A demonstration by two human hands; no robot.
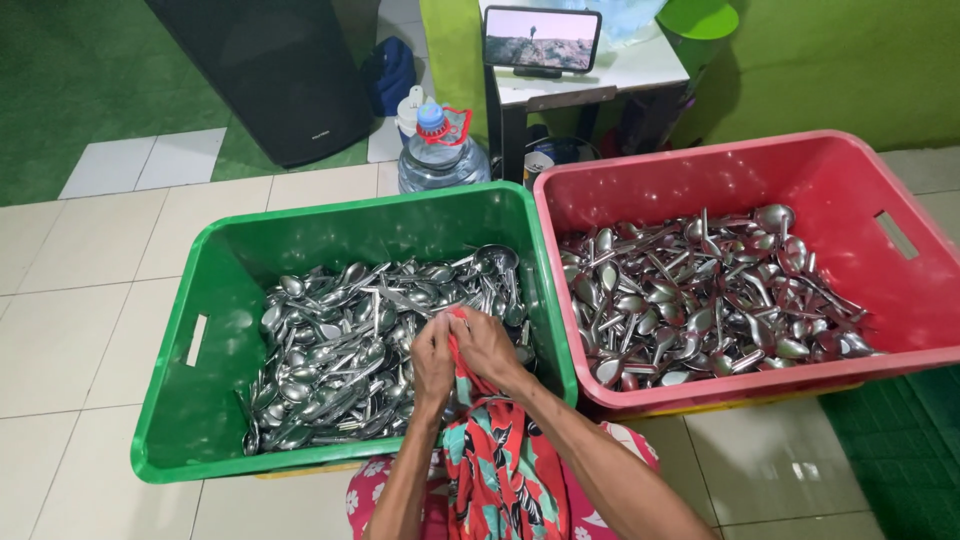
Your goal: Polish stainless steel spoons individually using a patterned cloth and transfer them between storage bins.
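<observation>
Tiled floor, green crate: both hands' fingers pinch red floral cloth, L hand & R hand together.

Bright even light, glare on the spoons in both crates, soft shadows inside the green crate, sharp focus throughout, mild wide-angle bending at frame edges

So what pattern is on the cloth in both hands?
Red cloth with teal and black floral print; head view.
</observation>
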